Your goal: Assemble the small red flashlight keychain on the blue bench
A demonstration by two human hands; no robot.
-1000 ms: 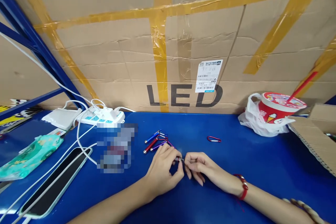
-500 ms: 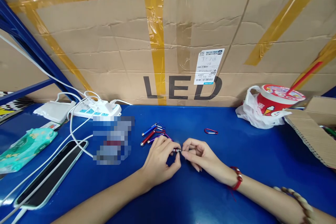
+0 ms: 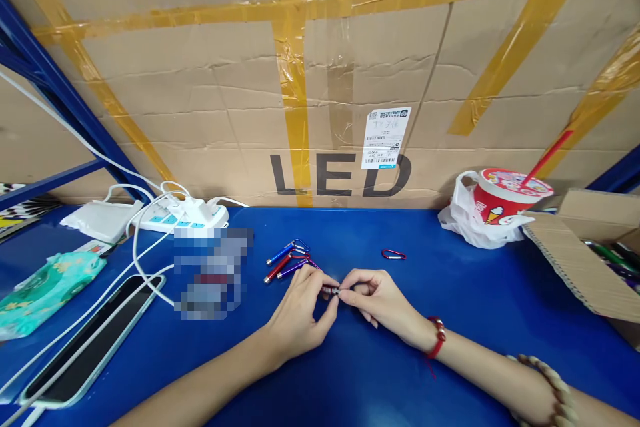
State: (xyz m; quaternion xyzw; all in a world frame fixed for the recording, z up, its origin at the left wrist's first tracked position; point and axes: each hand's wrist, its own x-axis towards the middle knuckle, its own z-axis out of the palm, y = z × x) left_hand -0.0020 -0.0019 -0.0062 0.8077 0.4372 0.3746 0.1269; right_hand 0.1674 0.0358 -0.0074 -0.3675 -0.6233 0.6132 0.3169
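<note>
My left hand (image 3: 300,313) holds a small red and silver metal piece (image 3: 329,290) between thumb and fingers, low over the blue table. The fingers cover much of it, so its exact kind is unclear. My right hand (image 3: 384,300) pinches the silvery right end of the same piece. Just beyond my left hand lie slim keychain flashlights with carabiner clips: a blue one (image 3: 281,253), a red one (image 3: 278,268) and a purple one (image 3: 295,269). A loose red carabiner (image 3: 393,254) rests beyond my right hand.
At left are a phone (image 3: 95,340), white cables, a power strip (image 3: 213,219) and a teal packet (image 3: 47,290). A red cup (image 3: 507,200) in a plastic bag and an open cardboard box (image 3: 575,263) stand at right. A large taped carton (image 3: 225,107) closes off the back.
The view has shifted slightly. My right fingertips have closed onto the end of the small metal piece, while my left hand keeps its hold.
</note>
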